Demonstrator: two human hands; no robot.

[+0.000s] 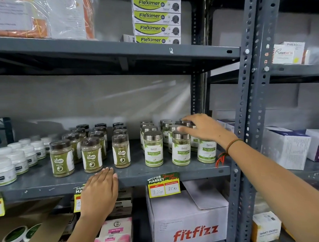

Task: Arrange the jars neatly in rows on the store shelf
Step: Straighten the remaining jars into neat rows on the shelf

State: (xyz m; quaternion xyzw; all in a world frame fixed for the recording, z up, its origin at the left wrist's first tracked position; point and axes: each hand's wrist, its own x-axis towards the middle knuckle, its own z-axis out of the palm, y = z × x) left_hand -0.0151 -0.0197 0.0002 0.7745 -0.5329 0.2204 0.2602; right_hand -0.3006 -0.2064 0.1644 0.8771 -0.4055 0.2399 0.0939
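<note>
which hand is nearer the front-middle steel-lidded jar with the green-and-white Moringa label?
Right. The right hand reaches over that steel-lidded Moringa jar, fingertips at its lid. The left hand rests at the grey metal shelf edge, lower left, apart from it.

Right hand [204, 127] atop silver-lidded jars [181, 148]

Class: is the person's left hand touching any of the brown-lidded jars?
Apart. In the head view the left hand rests on the shelf edge; bare shelf shows between its fingertips and the nearest brown-lidded jar.

Single head-worn wide-angle view, facing the grey shelf [152, 174] straight on, close, slightly downward
</note>
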